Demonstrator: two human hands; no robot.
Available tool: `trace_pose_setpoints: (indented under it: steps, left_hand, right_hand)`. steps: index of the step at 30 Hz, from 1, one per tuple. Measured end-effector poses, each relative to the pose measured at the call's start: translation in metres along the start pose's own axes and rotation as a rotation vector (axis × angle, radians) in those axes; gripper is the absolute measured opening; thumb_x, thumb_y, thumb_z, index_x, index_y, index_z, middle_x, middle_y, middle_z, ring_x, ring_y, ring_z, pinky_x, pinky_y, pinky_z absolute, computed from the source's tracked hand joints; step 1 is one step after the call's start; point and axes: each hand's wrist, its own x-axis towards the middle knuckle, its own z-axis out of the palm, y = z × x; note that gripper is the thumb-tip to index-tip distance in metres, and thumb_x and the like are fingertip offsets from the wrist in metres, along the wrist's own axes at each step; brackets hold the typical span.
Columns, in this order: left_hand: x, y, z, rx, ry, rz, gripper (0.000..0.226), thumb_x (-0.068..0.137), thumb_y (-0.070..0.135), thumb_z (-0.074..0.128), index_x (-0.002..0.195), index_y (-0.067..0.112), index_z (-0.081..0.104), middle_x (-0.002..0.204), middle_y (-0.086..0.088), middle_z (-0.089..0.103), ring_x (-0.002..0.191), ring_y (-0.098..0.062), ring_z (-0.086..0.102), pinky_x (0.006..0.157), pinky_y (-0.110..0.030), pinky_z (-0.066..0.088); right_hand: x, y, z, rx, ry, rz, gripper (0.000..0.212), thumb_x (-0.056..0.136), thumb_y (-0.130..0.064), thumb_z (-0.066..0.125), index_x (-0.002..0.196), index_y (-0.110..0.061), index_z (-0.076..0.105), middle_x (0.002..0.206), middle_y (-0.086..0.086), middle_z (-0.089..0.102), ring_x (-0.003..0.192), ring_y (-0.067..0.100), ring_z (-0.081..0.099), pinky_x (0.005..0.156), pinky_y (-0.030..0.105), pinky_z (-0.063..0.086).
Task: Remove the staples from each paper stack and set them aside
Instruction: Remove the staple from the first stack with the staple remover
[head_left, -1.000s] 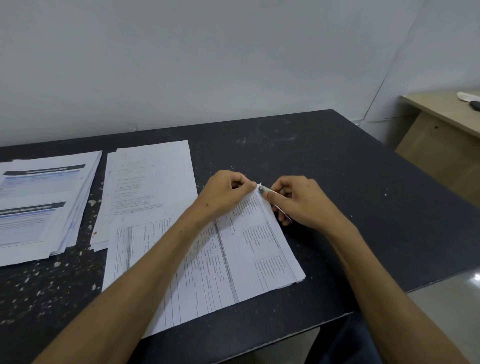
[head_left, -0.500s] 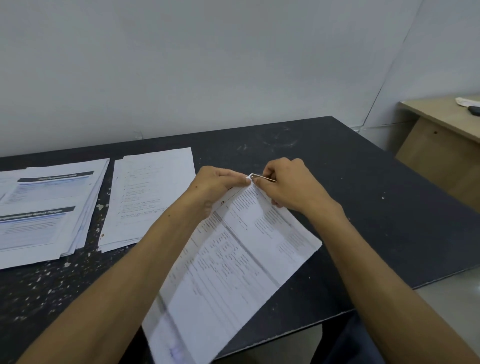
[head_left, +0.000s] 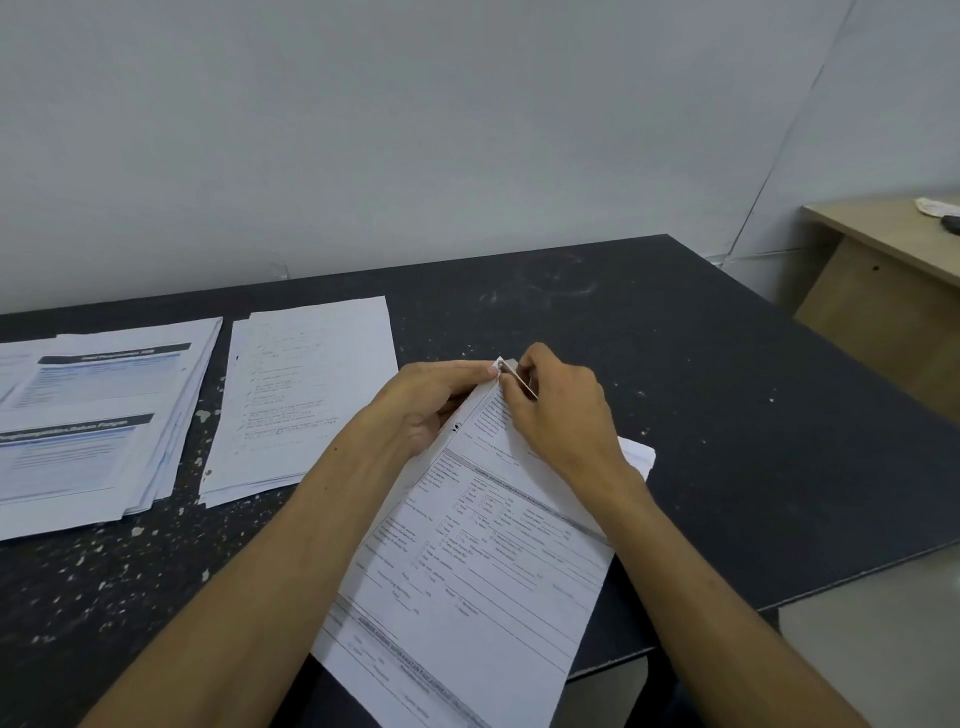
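Observation:
A stapled stack of printed forms (head_left: 483, 561) is lifted and tilted above the black table (head_left: 727, 415), its lower end hanging past the near edge. My left hand (head_left: 431, 400) pinches the stack's top corner from the left. My right hand (head_left: 561, 410) is closed on a thin metal tool (head_left: 519, 382) whose tip sits at that same corner, where the staple is too small to make out. The two hands nearly touch at the corner.
A white paper stack (head_left: 306, 395) lies flat left of my hands. Further left lies a thicker pile with blue and black headers (head_left: 93, 421). White flecks speckle the table's left part. A wooden desk (head_left: 893, 270) stands at the right.
The form stack went from lying flat on the table to being raised and turned, its bottom swinging over the near edge. Both hands stayed together at the top corner.

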Motion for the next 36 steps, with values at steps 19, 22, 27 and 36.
trace_pose_setpoints:
  steps: [19,22,27,36]
  left_hand:
    - [0.005,-0.002,0.007,0.059,0.124,0.066,0.024,0.084,0.038,0.083,0.092,0.015,0.083,0.088,-0.004,0.081,0.084,-0.026,0.080,0.084,-0.040,0.064]
    - [0.005,-0.003,0.008,0.090,0.146,0.073,0.024,0.085,0.041,0.081,0.090,0.018,0.083,0.086,-0.003,0.081,0.083,-0.026,0.079,0.088,-0.043,0.064]
    - [0.001,0.000,0.013,0.108,0.165,0.076,0.023,0.088,0.039,0.078,0.089,0.016,0.083,0.083,-0.003,0.081,0.085,-0.027,0.079,0.081,-0.039,0.063]
    - [-0.006,0.002,0.020,0.206,0.231,0.136,0.028,0.092,0.039,0.073,0.087,0.013,0.082,0.087,-0.008,0.080,0.073,-0.021,0.073,0.059,-0.028,0.051]
  right_hand:
    - [-0.003,0.015,0.010,0.174,-0.051,-0.101,0.020,0.108,-0.045,0.039,0.107,-0.025,0.042,0.076,-0.005,0.069,0.065,0.015,0.067,0.069,0.047,0.059]
    - [-0.004,0.014,0.010,0.156,-0.054,-0.102,0.021,0.109,-0.045,0.039,0.109,-0.024,0.043,0.076,-0.003,0.067,0.064,0.017,0.065,0.068,0.047,0.058]
    - [-0.004,0.016,0.011,0.175,-0.056,-0.102,0.021,0.109,-0.046,0.036,0.107,-0.026,0.041,0.076,-0.005,0.068,0.067,0.016,0.066,0.071,0.050,0.057]
    - [-0.002,0.020,0.005,0.383,-0.141,-0.066,0.024,0.110,-0.044,0.040,0.103,-0.022,0.047,0.077,-0.005,0.071,0.068,0.015,0.070,0.077,0.051,0.060]
